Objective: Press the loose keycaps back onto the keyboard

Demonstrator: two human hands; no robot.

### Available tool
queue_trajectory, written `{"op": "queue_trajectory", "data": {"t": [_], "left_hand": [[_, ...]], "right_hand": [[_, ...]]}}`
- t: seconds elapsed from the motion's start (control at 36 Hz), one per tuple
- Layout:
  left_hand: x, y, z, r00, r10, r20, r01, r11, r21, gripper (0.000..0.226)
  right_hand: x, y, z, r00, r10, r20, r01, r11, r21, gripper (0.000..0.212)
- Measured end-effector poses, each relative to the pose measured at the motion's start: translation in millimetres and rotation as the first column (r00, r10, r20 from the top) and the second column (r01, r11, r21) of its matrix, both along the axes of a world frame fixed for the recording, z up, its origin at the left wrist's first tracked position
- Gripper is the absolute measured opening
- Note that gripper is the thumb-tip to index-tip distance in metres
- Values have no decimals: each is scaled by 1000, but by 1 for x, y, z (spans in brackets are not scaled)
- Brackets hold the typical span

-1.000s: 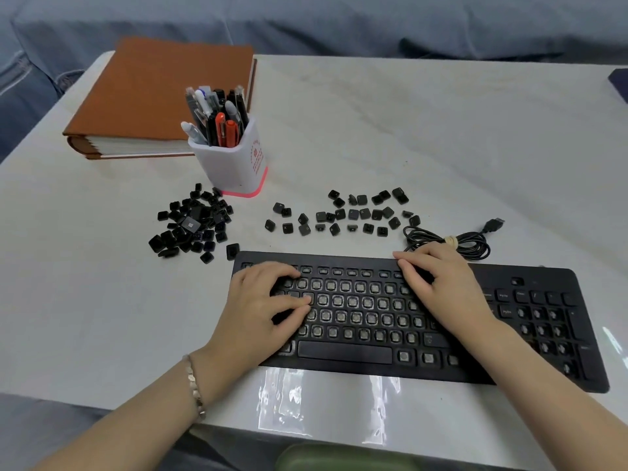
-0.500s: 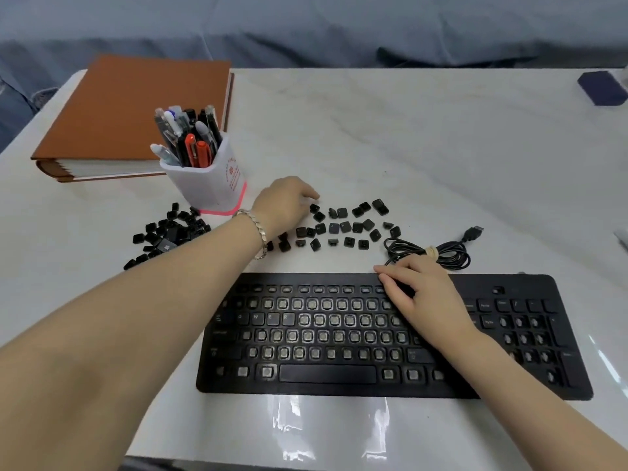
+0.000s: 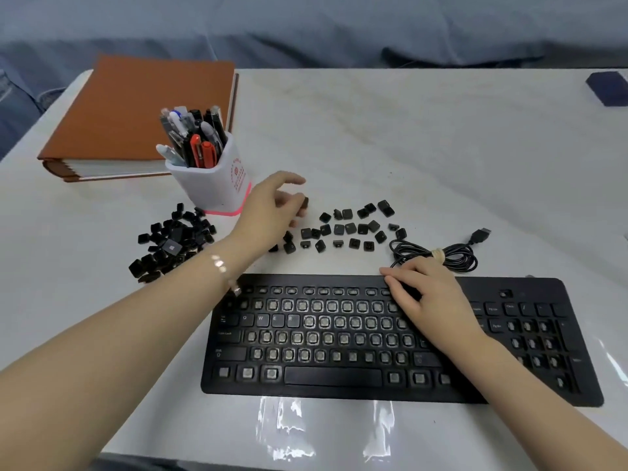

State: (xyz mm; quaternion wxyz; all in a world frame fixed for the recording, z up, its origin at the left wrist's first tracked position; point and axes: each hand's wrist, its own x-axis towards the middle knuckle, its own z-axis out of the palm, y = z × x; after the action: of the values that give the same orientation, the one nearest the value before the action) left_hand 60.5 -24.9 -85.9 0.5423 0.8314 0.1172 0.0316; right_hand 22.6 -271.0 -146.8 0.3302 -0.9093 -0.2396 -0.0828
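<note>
A black keyboard [image 3: 339,385] lies at the table's near edge, most of its key sockets bare. Behind it, several loose black keycaps [image 3: 350,229] are spread in rough rows, and a bigger heap of keycaps [image 3: 171,241] sits to the left. My left hand [image 3: 272,209] is raised at the left end of the spread rows and pinches one small black keycap [image 3: 304,202] between thumb and fingers. My right hand [image 3: 431,297] lies flat on the keyboard's upper right part, fingers straight and pointing left.
A white pen holder [image 3: 210,185] full of pens stands just left of my left hand. A brown binder [image 3: 136,113] lies behind it. The keyboard's coiled cable [image 3: 438,254] with its USB plug lies behind my right hand. A dark blue object [image 3: 608,88] sits at the far right.
My left hand left the keyboard, reached back to the spread keycaps and now holds one lifted off the table. My right hand stays on the keyboard.
</note>
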Motion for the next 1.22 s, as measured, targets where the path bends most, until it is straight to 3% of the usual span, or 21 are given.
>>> {"op": "queue_trajectory", "data": {"t": [0.06, 0.11, 0.22, 0.36, 0.42, 0.47, 0.53, 0.58, 0.72, 0.92, 1.03, 1.11, 1.17, 1.22], "left_hand": [[-22, -5, 11, 999, -12, -53, -1, 971, -239, 18], [-46, -8, 16, 993, -56, -99, 21, 944, -329, 23], [-85, -7, 13, 978, -89, -186, 17, 934, -358, 28], [-111, -5, 1, 975, -61, -213, -15, 941, -338, 24], [-116, -5, -1, 977, -39, -212, -34, 943, -332, 22], [-119, -6, -3, 980, -19, -199, -47, 945, -322, 22], [-121, -6, -6, 985, -8, -174, -45, 953, -299, 24], [-123, -8, -9, 989, -8, -149, -34, 959, -280, 27], [-129, -12, -14, 993, -22, -113, -3, 975, -221, 29], [-132, -21, -20, 988, -113, 106, 118, 992, -45, 28], [-131, -23, -24, 978, -139, 157, 147, 988, -40, 28], [-131, -14, -32, 973, -129, 189, 114, 990, 85, 30], [-131, -4, -36, 969, -118, 215, 62, 966, 253, 17], [-133, 5, -43, 971, -112, 213, 19, 918, 396, 27]], "right_hand": [[0, 1, 1, 1000, 1, -13, -1, 1000, -6, 35], [0, 1, 2, 999, 2, -32, -3, 1000, -12, 36], [-1, 1, 4, 998, -4, -61, 2, 1000, -23, 34], [-6, 9, 3, 994, -107, 6, 107, 994, -18, 22], [-15, 19, 11, 996, -84, 18, 84, 996, 10, 24], [-25, 34, 25, 996, 10, -84, -3, 996, 85, 25], [-36, 48, 37, 954, 117, -277, -53, 972, 228, 16], [-44, 60, 44, 884, 178, -431, -23, 939, 342, 25], [-48, 76, 48, 759, 193, -622, 132, 890, 437, 27], [-50, 82, 45, 686, 143, -713, 213, 898, 385, 16], [-50, 83, 49, 637, 172, -752, 263, 868, 421, 13], [-45, 76, 49, 690, 92, -718, 263, 893, 366, 20], [-41, 69, 47, 740, 0, -673, 258, 923, 285, 24], [-38, 62, 45, 792, -46, -609, 235, 943, 235, 27]]}}
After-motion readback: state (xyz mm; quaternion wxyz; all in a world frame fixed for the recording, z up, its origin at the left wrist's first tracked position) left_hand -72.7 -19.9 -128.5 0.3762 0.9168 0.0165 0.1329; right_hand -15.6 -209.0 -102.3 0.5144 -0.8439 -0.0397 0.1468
